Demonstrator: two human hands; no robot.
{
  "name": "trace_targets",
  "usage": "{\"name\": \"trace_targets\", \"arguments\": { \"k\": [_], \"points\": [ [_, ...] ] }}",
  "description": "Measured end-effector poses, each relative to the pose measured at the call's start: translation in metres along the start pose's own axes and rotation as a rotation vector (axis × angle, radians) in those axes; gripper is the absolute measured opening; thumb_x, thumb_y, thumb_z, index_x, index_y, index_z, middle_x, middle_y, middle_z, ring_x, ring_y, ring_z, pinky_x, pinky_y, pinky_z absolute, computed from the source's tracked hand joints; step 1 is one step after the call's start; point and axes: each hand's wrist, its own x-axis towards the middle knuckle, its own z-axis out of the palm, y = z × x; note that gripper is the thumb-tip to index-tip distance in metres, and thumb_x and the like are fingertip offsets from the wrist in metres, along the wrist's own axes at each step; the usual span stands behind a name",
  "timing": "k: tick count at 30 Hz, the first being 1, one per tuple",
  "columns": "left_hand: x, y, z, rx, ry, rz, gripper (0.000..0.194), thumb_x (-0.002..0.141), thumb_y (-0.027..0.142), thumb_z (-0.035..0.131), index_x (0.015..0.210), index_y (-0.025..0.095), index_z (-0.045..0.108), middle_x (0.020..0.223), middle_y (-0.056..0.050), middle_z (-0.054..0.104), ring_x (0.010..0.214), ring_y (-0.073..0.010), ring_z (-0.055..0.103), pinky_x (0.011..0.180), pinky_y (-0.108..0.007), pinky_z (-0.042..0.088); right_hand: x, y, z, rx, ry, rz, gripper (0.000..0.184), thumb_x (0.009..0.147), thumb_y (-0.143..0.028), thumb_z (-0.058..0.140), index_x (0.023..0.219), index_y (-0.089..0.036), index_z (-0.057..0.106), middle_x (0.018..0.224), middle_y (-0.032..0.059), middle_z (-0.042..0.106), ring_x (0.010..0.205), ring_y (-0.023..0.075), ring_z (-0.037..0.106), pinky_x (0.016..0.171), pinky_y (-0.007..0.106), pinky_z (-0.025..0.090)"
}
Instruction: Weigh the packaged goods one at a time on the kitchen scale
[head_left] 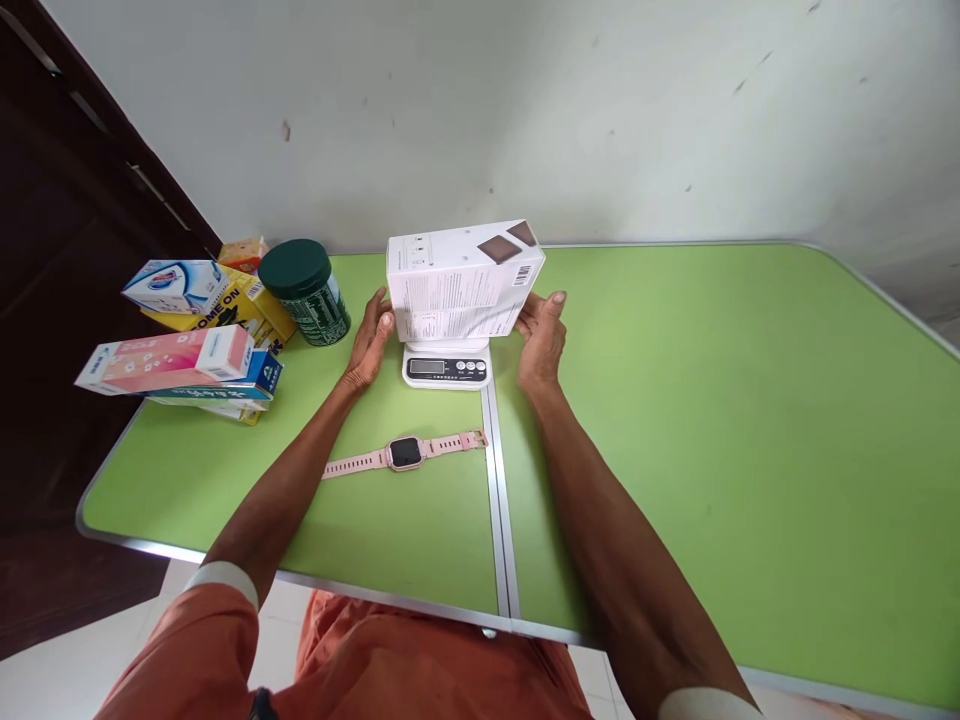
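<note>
And here's the white box [465, 290], up on one long, narrow side on the kitchen scale [450, 380], printed face turned to the near side. It overhangs the scale's small platform left and right, and a tall box on so slim a base could tip; that looks like the reason for a hand at either end. The left hand [367, 342] comes in at the left edge, the right hand [543, 345] at the lower right corner, palms inward, thumbs standing off the cardboard. Fingers loosely bent, spread about as wide as the box itself, but the tips slip behind it, so I cannot tell whether they grip or merely guard. The scale's panel faces the person, buttons in view; no figure I can read on the display.

Nearer, between the forearms, lies a pink watch [406, 453], strap stretched flat, its left end hidden by the left forearm [289, 475]. Over on the left, the green jar [322, 315] stands close beyond the left hand, crowding that side. Left of it, a jumble of cartons, a pink carton [172, 362] on top at the near side. Behind everything, the wall [600, 120] limits any push to the far side.
</note>
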Motion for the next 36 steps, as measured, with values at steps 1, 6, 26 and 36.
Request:
{"name": "trace_targets", "arguments": {
  "k": [1,6,26,36],
  "points": [
    [0.0,0.002,0.001,0.001,-0.004,0.004,0.103,0.098,0.1,0.043,0.17,0.027,0.051,0.169,-0.02,0.063,0.17,-0.0444,0.046,0.142,-0.064,0.035,-0.001,-0.001,0.0,0.005,-0.001,0.004,0.107,0.095,-0.105,0.04,0.134,-0.014,0.08,0.131,0.0219,0.079,0.138,0.042,0.073,0.117,0.072,0.058],
    [-0.002,0.005,0.004,0.015,-0.02,0.014,0.101,0.101,0.098,0.041,0.17,0.025,0.052,0.174,-0.02,0.059,0.167,-0.0434,0.051,0.143,-0.063,0.034,-0.011,-0.01,0.002,-0.025,-0.038,0.011,0.103,0.096,-0.105,0.038,0.129,-0.017,0.082,0.124,0.0186,0.082,0.135,0.0397,0.075,0.118,0.067,0.059],
    [-0.005,0.007,0.003,0.06,-0.04,0.011,0.093,0.103,0.094,0.044,0.167,0.027,0.058,0.177,-0.016,0.058,0.169,-0.0429,0.049,0.143,-0.063,0.035,-0.018,-0.012,-0.001,-0.212,-0.083,0.004,0.092,0.097,-0.104,0.038,0.095,-0.022,0.078,0.095,0.0121,0.077,0.112,0.0374,0.074,0.105,0.058,0.06],
    [-0.006,-0.006,0.003,0.007,-0.077,-0.058,0.109,0.094,0.095,0.063,0.177,0.027,0.04,0.174,-0.022,0.058,0.156,-0.0432,0.062,0.135,-0.07,0.045,-0.02,-0.016,-0.002,-0.243,-0.059,0.015,0.088,0.099,-0.101,0.039,0.096,-0.02,0.073,0.096,0.0186,0.077,0.108,0.0384,0.072,0.111,0.061,0.056]
  ]
}}
